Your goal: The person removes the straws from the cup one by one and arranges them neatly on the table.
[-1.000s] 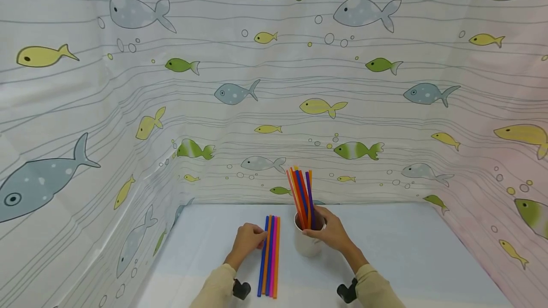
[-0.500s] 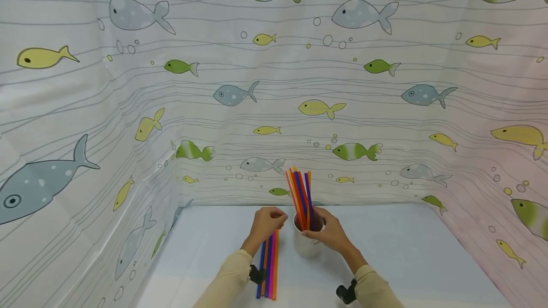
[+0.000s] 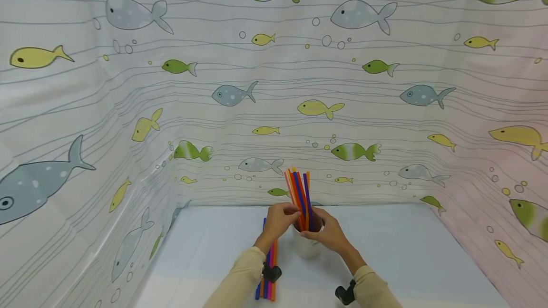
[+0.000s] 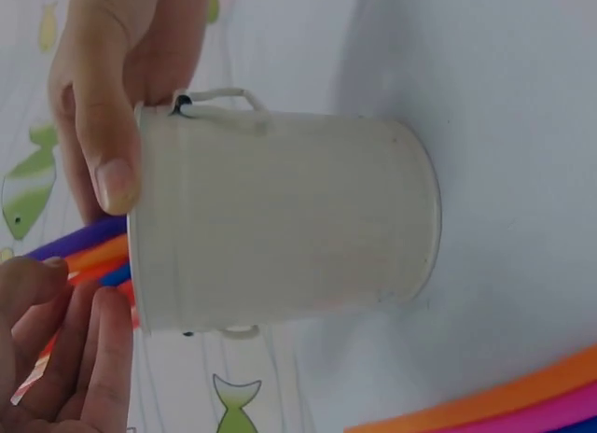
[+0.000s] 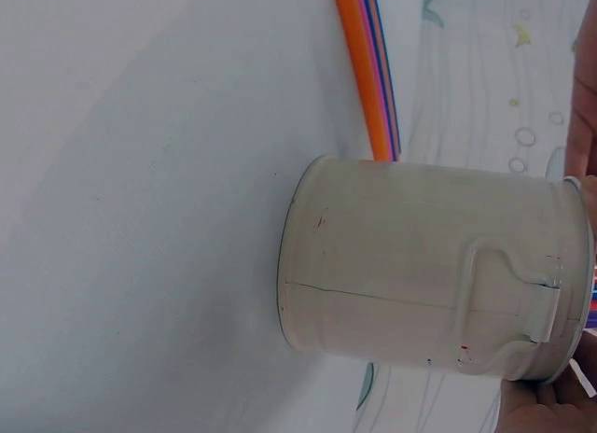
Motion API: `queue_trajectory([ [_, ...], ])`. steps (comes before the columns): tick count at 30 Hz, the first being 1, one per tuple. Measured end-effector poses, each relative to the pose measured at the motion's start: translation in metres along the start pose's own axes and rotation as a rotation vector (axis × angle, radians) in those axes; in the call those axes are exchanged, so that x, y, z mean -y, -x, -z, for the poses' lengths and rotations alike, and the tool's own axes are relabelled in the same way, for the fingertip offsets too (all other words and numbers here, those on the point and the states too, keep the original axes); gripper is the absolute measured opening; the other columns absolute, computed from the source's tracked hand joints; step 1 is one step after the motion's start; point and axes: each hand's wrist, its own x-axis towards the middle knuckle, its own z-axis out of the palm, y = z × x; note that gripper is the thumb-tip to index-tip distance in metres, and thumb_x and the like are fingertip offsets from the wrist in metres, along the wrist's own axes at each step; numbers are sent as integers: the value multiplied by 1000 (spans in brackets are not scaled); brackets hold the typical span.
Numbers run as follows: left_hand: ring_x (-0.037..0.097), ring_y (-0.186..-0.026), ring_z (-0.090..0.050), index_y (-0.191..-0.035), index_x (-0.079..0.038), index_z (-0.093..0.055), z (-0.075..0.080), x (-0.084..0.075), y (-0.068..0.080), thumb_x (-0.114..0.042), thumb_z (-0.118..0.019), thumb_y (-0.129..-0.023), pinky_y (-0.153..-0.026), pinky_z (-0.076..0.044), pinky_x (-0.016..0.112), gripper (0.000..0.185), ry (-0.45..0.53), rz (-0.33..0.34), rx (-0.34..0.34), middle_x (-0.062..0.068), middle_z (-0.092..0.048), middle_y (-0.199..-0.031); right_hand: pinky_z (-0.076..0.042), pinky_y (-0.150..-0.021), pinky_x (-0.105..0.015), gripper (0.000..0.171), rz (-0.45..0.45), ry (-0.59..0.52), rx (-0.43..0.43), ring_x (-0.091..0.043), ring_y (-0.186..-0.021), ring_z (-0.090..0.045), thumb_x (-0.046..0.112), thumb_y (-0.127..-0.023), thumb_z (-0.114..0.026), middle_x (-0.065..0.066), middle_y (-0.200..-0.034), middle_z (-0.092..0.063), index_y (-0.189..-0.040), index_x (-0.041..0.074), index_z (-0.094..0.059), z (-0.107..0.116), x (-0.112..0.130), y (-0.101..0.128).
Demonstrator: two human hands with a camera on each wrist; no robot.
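Observation:
A small off-white metal bucket (image 4: 280, 218) with wire handles stands upright on the table, holding a bunch of coloured drinking straws (image 3: 301, 194). My right hand (image 3: 328, 230) grips its rim from the right, thumb on the near side. In the left wrist view, that right hand (image 4: 103, 97) shows its thumb against the rim. My left hand (image 3: 278, 225) has reached the bunch just above the rim, thumb and fingertips pinching at an orange-red straw (image 4: 84, 272); the exact contact is partly hidden. Below my left wrist lies a row of several straws (image 3: 272, 270), partly covered by the forearm.
The pale table (image 3: 398, 251) extends to both sides and ends at a fish-patterned curtain (image 3: 274, 108) behind and at the sides. A dark wrist camera (image 3: 271, 272) hangs over the row of straws; another dark camera (image 3: 345, 293) sits at the right wrist.
My left hand has left the row of straws on the table and moved right and away from me to the straws in the bucket. The right hand keeps its grip on the rim.

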Motion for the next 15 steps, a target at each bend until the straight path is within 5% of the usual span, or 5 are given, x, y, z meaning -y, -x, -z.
queue_trajectory([
  [15,14,-79,-69,-97,-4,-76,-17,-1,-9,-14,-73,-88,-66,-56,22,14,-21,-7,-9,3,-73,-90,-43,-102,-51,77,42,2,13,-24,-123,-53,27,-74,-87,4,-136,-54,-142,26,-51,-1,-1,1],
])
